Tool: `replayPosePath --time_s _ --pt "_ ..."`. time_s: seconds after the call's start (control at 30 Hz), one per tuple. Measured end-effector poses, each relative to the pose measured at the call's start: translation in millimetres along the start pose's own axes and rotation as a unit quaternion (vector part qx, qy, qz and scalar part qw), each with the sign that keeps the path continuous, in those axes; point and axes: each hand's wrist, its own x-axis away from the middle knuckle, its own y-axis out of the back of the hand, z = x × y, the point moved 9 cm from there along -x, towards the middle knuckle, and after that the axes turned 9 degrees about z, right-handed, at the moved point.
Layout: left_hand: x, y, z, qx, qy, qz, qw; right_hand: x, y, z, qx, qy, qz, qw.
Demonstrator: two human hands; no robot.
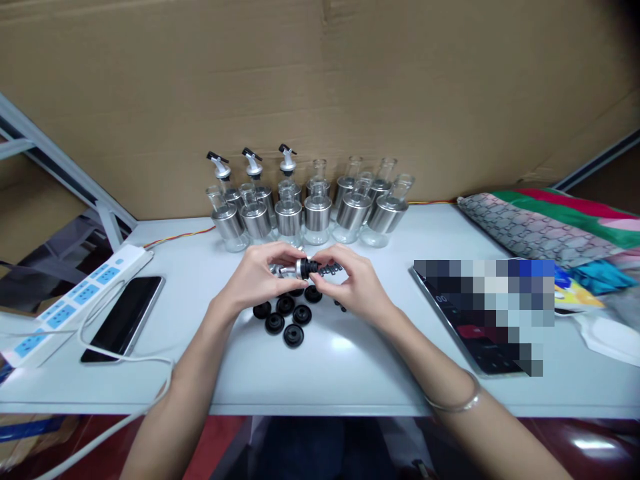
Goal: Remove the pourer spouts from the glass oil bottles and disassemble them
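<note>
Between my two hands lies a silver pour spout on its side, its black ribbed stopper pointing right. My left hand is closed around the silver part. At the other end, my right hand pinches the black stopper with thumb and fingers. Below them, several round black caps are scattered on the table. Small black pieces lie partly hidden behind my right hand. Beyond stand rows of glass bottles with steel sleeves; three at the back left carry silver spouts with black levers.
A white power strip and a dark phone sit on the left, with a white cable crossing my left forearm. On the right are a black, partly blurred-out device and patterned fabric. Cardboard walls the back.
</note>
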Motion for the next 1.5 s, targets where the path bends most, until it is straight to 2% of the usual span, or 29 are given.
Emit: replayPosePath --time_s 0.1,0.33,0.47,0.57,0.67,0.77,0.83,1.03,1.27,1.5 --pt "-0.4 -1.5 6.7 0.032 0.037 0.006 0.999 0.0 0.2 6.9 0.04 0.043 0.005 0.998" --pt "2.4 -6.5 22.6 0.099 0.117 0.04 0.987 1.1 0.0 15.7 0.058 0.093 0.01 0.994" --pt "2.1 -6.0 25.1 0.114 0.114 0.033 0.986 2.6 1.7 22.5 0.069 0.125 -0.004 0.99" --pt "0.2 -6.4 20.7 0.129 0.081 0.021 0.988 2.2 6.4 16.1 0.023 0.083 -0.028 0.996" --pt "-1.3 -7.1 11.7 0.097 0.042 0.009 0.994 1.7 4.7 -7.3 -0.067 -0.037 -0.033 0.997" --pt "-1.5 -7.5 3.2 0.049 0.008 -0.003 0.999 3.9 -7.4 -29.4 -0.146 -0.143 0.004 0.979" --pt "-1.2 -7.7 2.1 0.037 0.003 -0.008 0.999 4.4 -14.1 -35.1 -0.182 -0.167 0.03 0.969" --pt "-0.9 -7.2 4.2 0.042 0.014 -0.003 0.999 3.0 -14.1 -31.8 -0.208 -0.153 0.042 0.965" --pt "-0.4 -7.2 4.0 0.061 0.024 0.005 0.998 2.4 -5.8 -19.5 -0.131 -0.101 0.028 0.986" --pt "-0.4 -7.7 7.8 0.073 0.031 0.011 0.997 1.8 -0.1 -8.6 -0.081 -0.056 0.013 0.995"
